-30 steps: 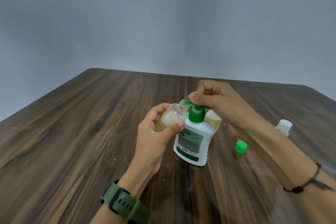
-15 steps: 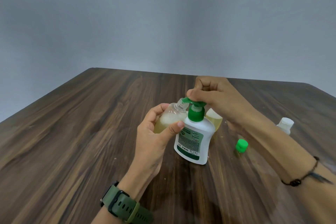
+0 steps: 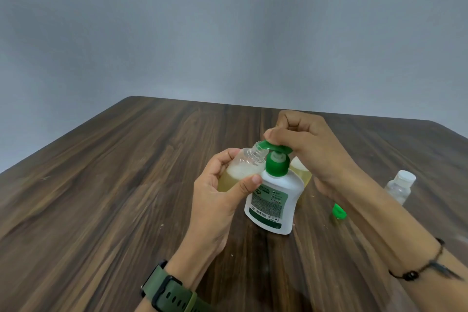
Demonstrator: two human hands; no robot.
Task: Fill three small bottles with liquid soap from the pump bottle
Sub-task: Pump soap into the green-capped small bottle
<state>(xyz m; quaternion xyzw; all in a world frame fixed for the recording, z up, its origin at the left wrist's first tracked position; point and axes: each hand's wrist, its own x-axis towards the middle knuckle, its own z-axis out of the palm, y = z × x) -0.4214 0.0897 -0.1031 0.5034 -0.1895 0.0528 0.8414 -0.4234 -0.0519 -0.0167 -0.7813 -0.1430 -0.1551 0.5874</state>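
A white pump bottle [image 3: 272, 200] with a green collar and green pump head [image 3: 274, 147] stands mid-table. My right hand [image 3: 306, 144] rests on the pump head, fingers curled over it. My left hand [image 3: 220, 192] holds a small clear bottle [image 3: 243, 168], tilted, its open neck under the pump spout. That bottle is partly full of yellowish soap with foam on top. A second small bottle [image 3: 301, 170] with yellow liquid stands behind the pump bottle, mostly hidden. A third small clear bottle [image 3: 400, 186] with a white cap stands at the right.
A loose green cap [image 3: 338, 211] lies on the dark wooden table [image 3: 114, 197] beside my right forearm. A grey wall rises behind the table's far edge. A green watch is on my left wrist, a black bracelet on my right.
The pump head has risen from its pressed-down position, and my right hand has risen with it. The left hand still holds the small bottle at the spout.
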